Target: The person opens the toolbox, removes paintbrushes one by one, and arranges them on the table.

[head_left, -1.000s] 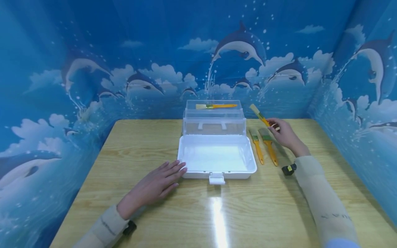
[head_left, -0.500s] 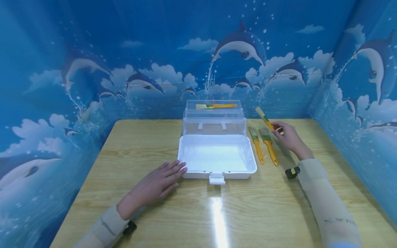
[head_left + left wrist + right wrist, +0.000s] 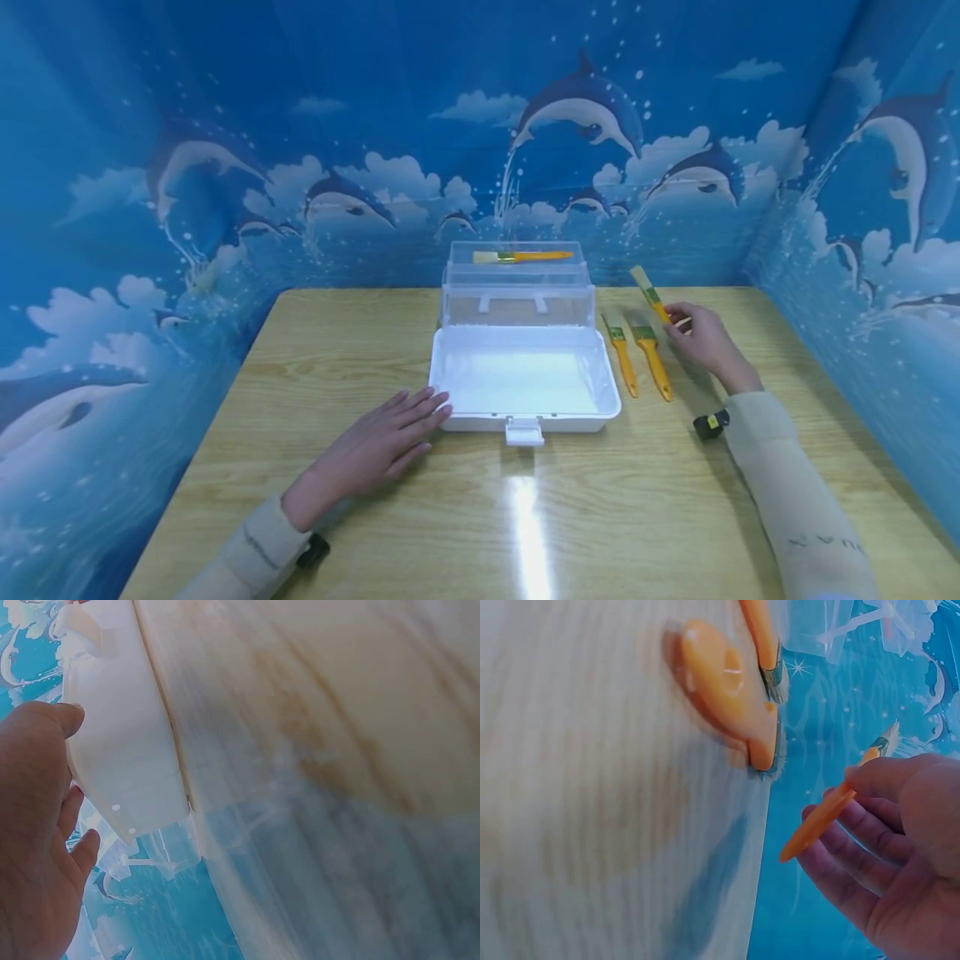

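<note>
In the head view, my right hand (image 3: pixel 703 335) pinches a paintbrush (image 3: pixel 649 294) by its orange handle, bristles pointing up and to the left. The right wrist view shows that handle (image 3: pixel 821 825) between thumb and fingers, above the table. My left hand (image 3: pixel 378 446) has its fingers extended at the front left corner of a white box (image 3: pixel 525 423); in the left wrist view its fingers lie along the box (image 3: pixel 124 742). The clear lid stands raised at the back. A paintbrush (image 3: pixel 536 257) lies across the top of the lid.
Two paintbrushes, a narrower one (image 3: pixel 623 358) and a wider one (image 3: pixel 654 362), lie side by side on the wooden table (image 3: pixel 337 342), right of the box. The box's latch (image 3: pixel 524 432) sticks out in front. A dolphin-printed cloth (image 3: pixel 375 100) surrounds the table's back and sides.
My right hand has moved to the right and slightly toward me, carrying the paintbrush away from the box. The left hand, the box and the other brushes look unchanged.
</note>
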Demonstrator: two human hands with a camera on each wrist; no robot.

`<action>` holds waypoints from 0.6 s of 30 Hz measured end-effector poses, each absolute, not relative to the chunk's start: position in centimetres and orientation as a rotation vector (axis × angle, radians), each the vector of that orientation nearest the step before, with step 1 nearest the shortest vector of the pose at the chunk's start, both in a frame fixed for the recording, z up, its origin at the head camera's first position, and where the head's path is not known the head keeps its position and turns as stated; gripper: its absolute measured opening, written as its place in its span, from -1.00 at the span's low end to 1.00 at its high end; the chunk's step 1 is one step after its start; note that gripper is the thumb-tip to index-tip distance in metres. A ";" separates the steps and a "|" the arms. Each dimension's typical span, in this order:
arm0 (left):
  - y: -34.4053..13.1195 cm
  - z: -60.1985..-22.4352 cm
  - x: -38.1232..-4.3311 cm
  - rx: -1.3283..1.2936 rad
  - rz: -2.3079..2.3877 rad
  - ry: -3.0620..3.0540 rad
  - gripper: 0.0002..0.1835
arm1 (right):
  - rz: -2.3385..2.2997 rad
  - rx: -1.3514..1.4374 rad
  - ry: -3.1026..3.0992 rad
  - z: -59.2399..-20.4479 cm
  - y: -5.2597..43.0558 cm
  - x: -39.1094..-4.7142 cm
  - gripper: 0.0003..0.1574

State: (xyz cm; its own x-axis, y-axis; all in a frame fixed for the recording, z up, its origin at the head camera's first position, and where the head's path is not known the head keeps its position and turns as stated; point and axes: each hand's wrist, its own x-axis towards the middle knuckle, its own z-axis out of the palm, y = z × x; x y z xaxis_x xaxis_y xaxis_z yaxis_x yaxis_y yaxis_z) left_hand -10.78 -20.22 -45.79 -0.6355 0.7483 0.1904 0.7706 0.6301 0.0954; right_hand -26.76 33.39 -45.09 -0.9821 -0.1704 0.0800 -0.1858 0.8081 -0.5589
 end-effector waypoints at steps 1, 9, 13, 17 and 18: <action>-20.2 -45.8 -10.8 -1.272 -0.253 -2.715 -0.37 | 0.922 0.282 -2.962 -45.1 33.4 -26.6 -0.49; -20.2 -45.8 -10.8 -1.262 -0.245 -2.736 -0.38 | 0.921 0.249 -2.959 -45.5 33.9 -25.9 -0.46; -20.3 -45.8 -10.8 -1.260 -0.241 -2.734 -0.38 | 0.933 0.231 -2.963 -45.5 33.9 -25.6 -0.45; -20.2 -45.9 -10.8 -1.262 -0.246 -2.721 -0.38 | 0.939 0.197 -2.970 -45.5 33.8 -25.3 -0.45; -20.2 -45.9 -10.8 -1.263 -0.246 -2.717 -0.38 | 0.940 0.188 -2.974 -45.5 33.8 -25.3 -0.45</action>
State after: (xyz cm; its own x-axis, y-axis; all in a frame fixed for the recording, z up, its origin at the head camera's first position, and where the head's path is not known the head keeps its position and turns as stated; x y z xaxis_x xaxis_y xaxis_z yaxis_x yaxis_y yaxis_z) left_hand -10.83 -20.24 -45.91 -0.6394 0.7449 0.1906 0.7670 0.6352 0.0907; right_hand -25.27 33.84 -45.51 -0.9926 -0.1096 0.0519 -0.1195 0.8116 -0.5718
